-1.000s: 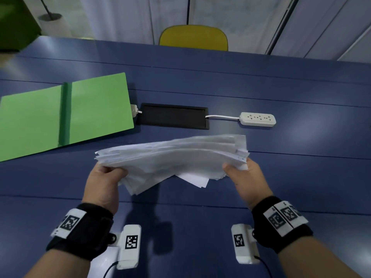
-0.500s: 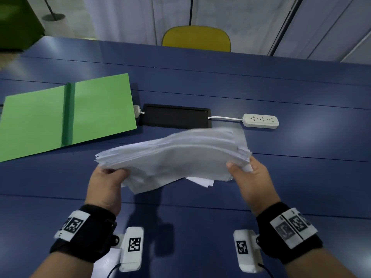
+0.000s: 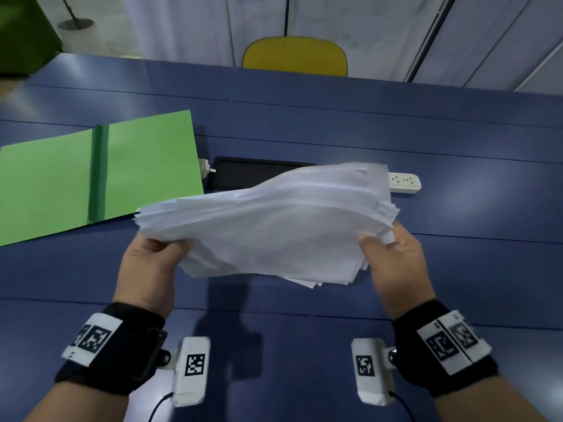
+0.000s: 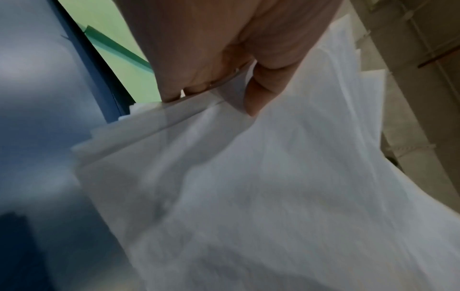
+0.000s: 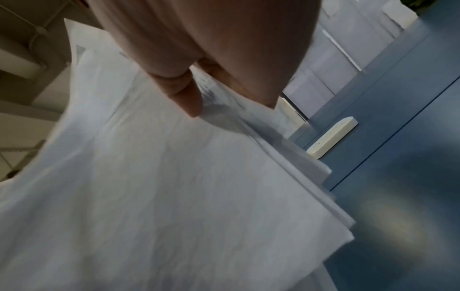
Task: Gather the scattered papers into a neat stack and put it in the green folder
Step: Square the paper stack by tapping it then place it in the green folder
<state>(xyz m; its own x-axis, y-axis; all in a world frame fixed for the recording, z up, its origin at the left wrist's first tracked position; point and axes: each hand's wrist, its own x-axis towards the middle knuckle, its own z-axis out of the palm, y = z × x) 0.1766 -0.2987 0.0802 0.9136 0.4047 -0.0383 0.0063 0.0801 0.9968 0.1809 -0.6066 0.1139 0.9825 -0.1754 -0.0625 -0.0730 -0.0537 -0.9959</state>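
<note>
Both hands hold a loose, uneven stack of white papers (image 3: 274, 226) in the air over the blue table. My left hand (image 3: 152, 263) grips its left edge, thumb on the near face; the left wrist view shows that thumb (image 4: 259, 94) pressed on the sheets (image 4: 248, 196). My right hand (image 3: 393, 263) grips the right edge, and its thumb (image 5: 186, 98) lies on the papers (image 5: 161, 187). The stack tilts up with its far edge raised. The green folder (image 3: 97, 175) lies open and flat on the table at the left, beyond the stack.
A black inset panel (image 3: 243, 172) sits in the table behind the papers. A white power strip (image 3: 405, 182) lies to its right. A yellow chair (image 3: 294, 56) stands at the table's far side. The blue table (image 3: 457, 147) shows bare at the right.
The stack has tipped upward, its far edge rising and now covering part of the black panel and power strip. Both hands keep their grip on its two ends.
</note>
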